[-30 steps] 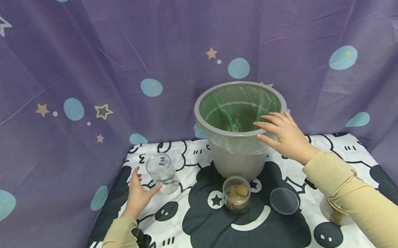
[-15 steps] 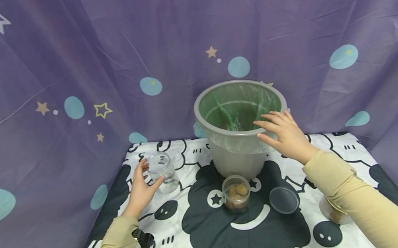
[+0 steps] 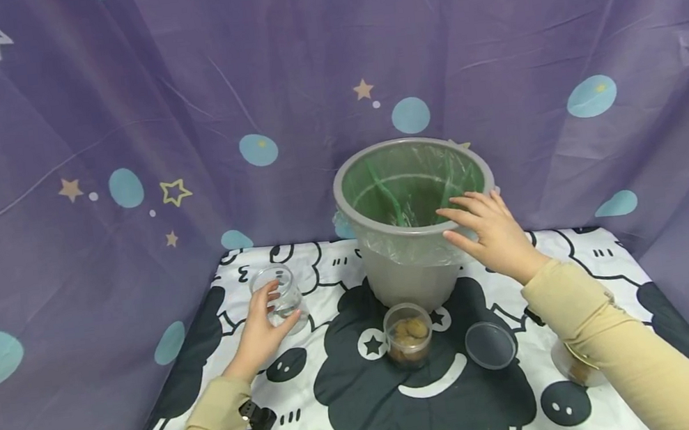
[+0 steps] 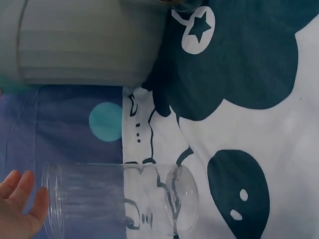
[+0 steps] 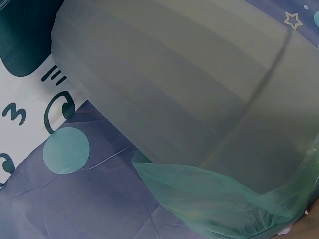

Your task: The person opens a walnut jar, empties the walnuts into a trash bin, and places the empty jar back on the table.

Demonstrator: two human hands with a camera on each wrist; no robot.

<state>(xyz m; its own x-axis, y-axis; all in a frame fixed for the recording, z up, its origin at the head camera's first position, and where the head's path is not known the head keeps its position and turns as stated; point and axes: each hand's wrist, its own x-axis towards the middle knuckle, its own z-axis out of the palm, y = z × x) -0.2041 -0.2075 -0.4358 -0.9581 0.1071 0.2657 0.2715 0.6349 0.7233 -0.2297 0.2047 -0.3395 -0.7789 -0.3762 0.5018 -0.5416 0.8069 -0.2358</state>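
In the head view, my left hand is beside an uncovered clear plastic jar that stands on the left of the cloth. The thumb and fingers are spread and overlap its near side. From the left wrist, the fingertips appear right at the jar's rim. My right hand, fingers spread, hovers by the front right rim of a grey bin lined with a thin green bag. The right wrist view shows mostly the bin's wall and the overhanging bag; only a sliver of hand shows there.
In front of the bin stands a small clear tub holding brown, cookie-like pieces. A round clear lid lies to its right. Partly behind the right sleeve is another jar with a gold rim. Purple curtain closes off the back.
My left hand has moved up and to the right, from just left of the jar to overlapping its near side. The right hand has held its place by the bin's rim.
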